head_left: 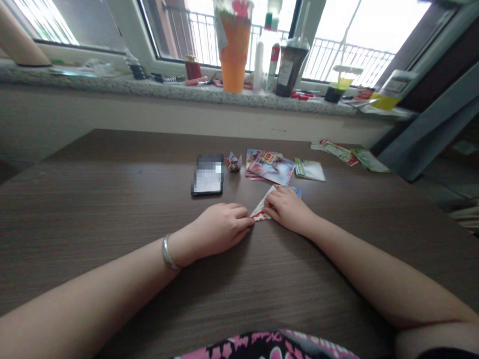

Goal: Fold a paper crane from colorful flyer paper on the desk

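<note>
A sheet of printed paper [261, 207], white with red print and a blue patch at its far right corner, lies partly folded on the table. At its near left corner, my left hand [226, 224] has its fingers closed on the tip. My right hand [287, 207] presses down on the middle of the sheet with curled fingers and hides much of it. Just beyond the hands sit a small folded paper figure [234, 163] and several colourful printed sheets [273, 168] in a loose stack.
A phone or tablet [208, 174] with a blurred screen lies to the left. A pale packet [310, 170] and several coloured wrappers [339, 152] lie at the back right. On the stone windowsill [149, 87] stand an orange drink cup [235, 55], a dark cup [290, 70] and bottles.
</note>
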`<action>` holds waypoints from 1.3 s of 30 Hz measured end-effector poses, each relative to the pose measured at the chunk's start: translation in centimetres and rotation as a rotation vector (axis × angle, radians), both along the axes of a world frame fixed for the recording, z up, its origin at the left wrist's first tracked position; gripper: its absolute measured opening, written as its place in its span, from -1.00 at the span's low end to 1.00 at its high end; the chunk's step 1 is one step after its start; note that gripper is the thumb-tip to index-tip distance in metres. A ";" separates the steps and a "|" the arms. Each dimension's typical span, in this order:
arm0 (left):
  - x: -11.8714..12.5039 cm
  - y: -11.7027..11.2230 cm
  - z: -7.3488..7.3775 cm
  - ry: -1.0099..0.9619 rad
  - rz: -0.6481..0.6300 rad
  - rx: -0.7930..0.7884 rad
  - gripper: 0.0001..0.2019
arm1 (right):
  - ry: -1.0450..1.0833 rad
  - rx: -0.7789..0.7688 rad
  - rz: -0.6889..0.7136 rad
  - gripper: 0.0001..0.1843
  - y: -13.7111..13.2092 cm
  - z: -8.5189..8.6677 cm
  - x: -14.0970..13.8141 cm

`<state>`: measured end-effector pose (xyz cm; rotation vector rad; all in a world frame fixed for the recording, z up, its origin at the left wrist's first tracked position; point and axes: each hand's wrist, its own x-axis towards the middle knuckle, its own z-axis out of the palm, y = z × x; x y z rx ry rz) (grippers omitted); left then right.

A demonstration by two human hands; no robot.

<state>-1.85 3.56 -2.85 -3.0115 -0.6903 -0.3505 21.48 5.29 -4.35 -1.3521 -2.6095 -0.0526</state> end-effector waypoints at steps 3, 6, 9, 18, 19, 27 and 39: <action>0.1 -0.1 0.1 -0.005 -0.007 0.036 -0.73 | -0.070 0.056 0.007 -0.75 -0.4 0.2 -0.1; 0.2 -0.3 0.2 -0.020 -0.006 0.056 -0.74 | -0.130 0.129 0.028 -0.72 -1.2 0.6 -0.7; 0.2 -0.4 0.4 0.001 -0.002 0.064 -0.73 | -0.119 0.128 0.072 -0.73 -1.8 0.9 -1.5; -0.3 -0.2 0.6 0.029 0.002 0.009 -0.74 | 0.036 -0.063 0.010 -0.82 -1.3 0.8 -1.6; -0.3 -0.1 0.6 0.023 0.001 0.003 -0.74 | 0.043 -0.074 0.011 -0.82 -1.3 0.7 -1.6; 0.0 -0.5 0.8 0.019 0.016 0.009 -0.75 | 0.088 -0.113 0.000 -0.84 -1.1 0.6 -1.6; 0.1 -0.5 0.8 0.029 0.021 0.008 -0.72 | 0.043 -0.090 0.006 -0.83 -1.2 0.9 -1.7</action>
